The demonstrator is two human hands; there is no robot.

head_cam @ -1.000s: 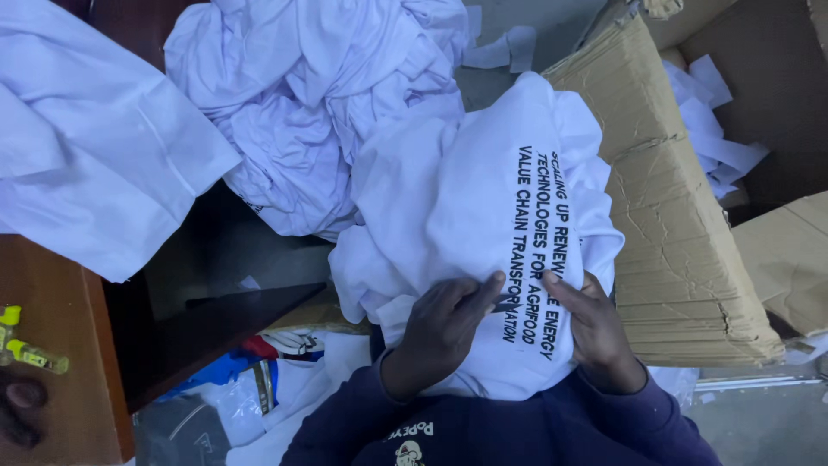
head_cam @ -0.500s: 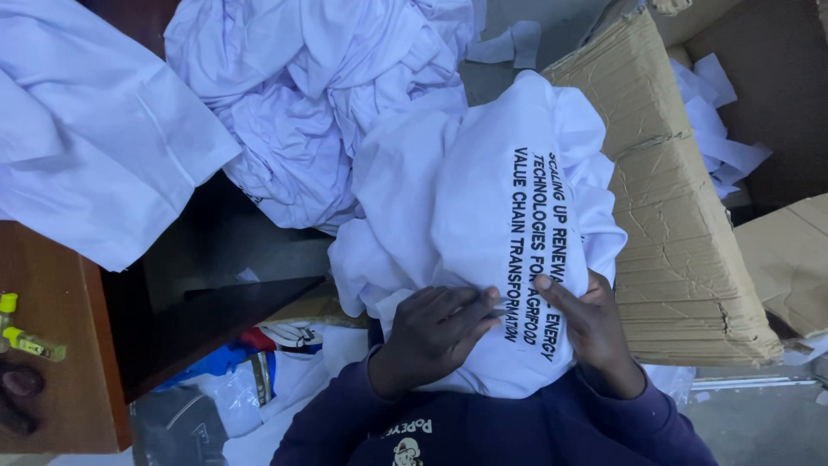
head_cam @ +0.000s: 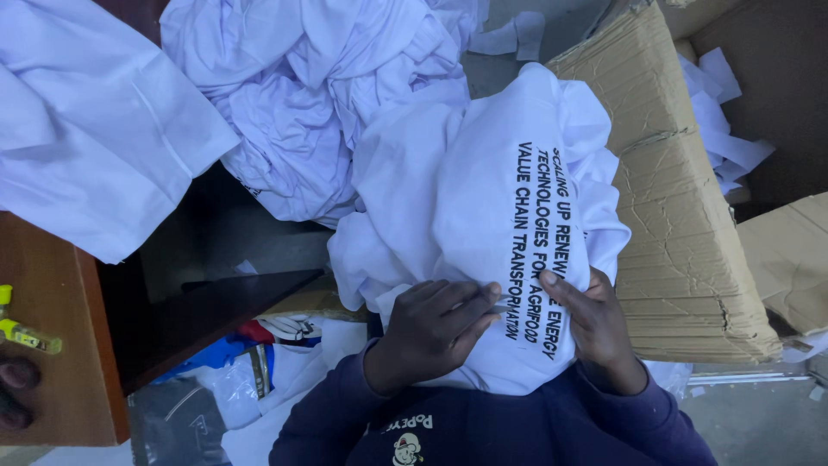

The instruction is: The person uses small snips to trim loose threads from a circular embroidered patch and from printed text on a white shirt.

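My left hand lies on the white printed garment in my lap, fingers curled together and pinching the cloth at the lower edge of the black lettering. There is a small thin thing between the fingertips; too small to tell what it is. My right hand sits just beside it on the same garment, fingers close together, forefinger pressed flat on the cloth beside the print and nearly meeting the left fingertips.

The garment is bunched, draped from my lap up against the cardboard box, which stands to my right, its flattened flap creased and worn. White paper scraps lie inside the box behind it.

Beyond the garment, a loose heap of white clothing is piled up, touching it. A folded white piece rests on the wooden counter at far left. A yellow marker lies on the counter's edge. Below the counter, blue and white plastic bags lie on the floor.
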